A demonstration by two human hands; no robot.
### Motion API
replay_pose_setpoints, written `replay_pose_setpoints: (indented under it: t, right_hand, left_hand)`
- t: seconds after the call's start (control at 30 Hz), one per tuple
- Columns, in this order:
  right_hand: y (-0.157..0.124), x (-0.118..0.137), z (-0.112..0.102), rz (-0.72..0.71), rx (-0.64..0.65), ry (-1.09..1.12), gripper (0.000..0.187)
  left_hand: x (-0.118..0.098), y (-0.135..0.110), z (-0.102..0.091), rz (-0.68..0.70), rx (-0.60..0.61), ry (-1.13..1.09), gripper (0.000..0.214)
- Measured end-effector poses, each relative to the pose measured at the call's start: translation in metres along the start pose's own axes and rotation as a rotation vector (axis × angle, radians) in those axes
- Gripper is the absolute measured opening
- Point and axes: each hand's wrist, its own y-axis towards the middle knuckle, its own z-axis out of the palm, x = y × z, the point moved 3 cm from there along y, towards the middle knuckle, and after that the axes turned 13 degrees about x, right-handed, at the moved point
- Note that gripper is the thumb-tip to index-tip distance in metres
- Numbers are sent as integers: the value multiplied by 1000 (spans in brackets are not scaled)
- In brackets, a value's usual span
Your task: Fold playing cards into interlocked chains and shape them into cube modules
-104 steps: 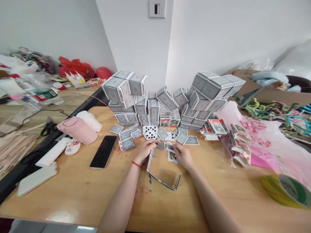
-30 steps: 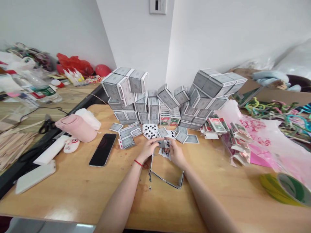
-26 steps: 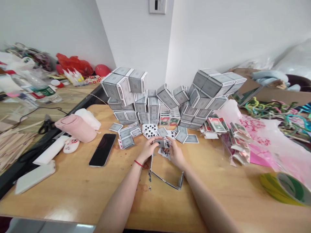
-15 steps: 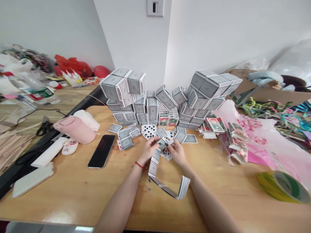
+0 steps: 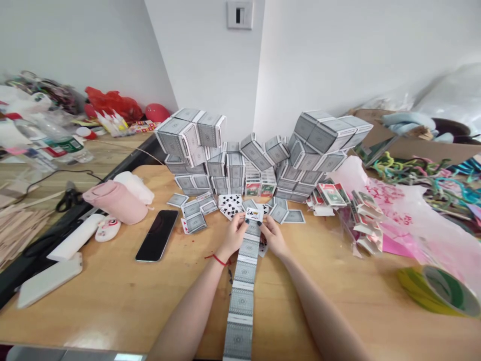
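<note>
- Bench: glossy light wood, faint stains; pale wall behind at 12 o'clock, switch plate up high. Clock read from the hands, 12 toward wall.
- Second wood-grain surface at 10 o'clock past a black edge, cluttered.
- Cardboard box at 2 o'clock.
- 1 card strip: runs from the hands to 6 o'clock at the frame's bottom; 5 patterned panels show.
- 1 face-up king at its far end, 12 o'clock side.
- 2 tall grey card-block stacks: one at 11, one at 1; blocks overlap, no exact count.
- 1 phone, 1 pink cylinder, 1 white roll, all around 9.
- 1 tape roll, between 3 and 4.
- Left hand: pinching the strip's far end from 9 o'clock, thumb on top; red string bracelet on wrist.
- Right hand: pinching same end from 3 o'clock, thumb on top.
- Both forearms reach in from 5 and 7, angled inward.
</note>
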Motion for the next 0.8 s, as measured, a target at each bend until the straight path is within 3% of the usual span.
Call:
replay_pose_setpoints:
  t: [0.23,0.8]
  right_hand:
    - [0,-1,7,68,-63,67,26]
    - [0,-7,5,66,-86,218,17]
  left_hand:
    - [3,3,1,-64,-35,-113,25]
    - [5,2,1,-91,-56,-38,20]
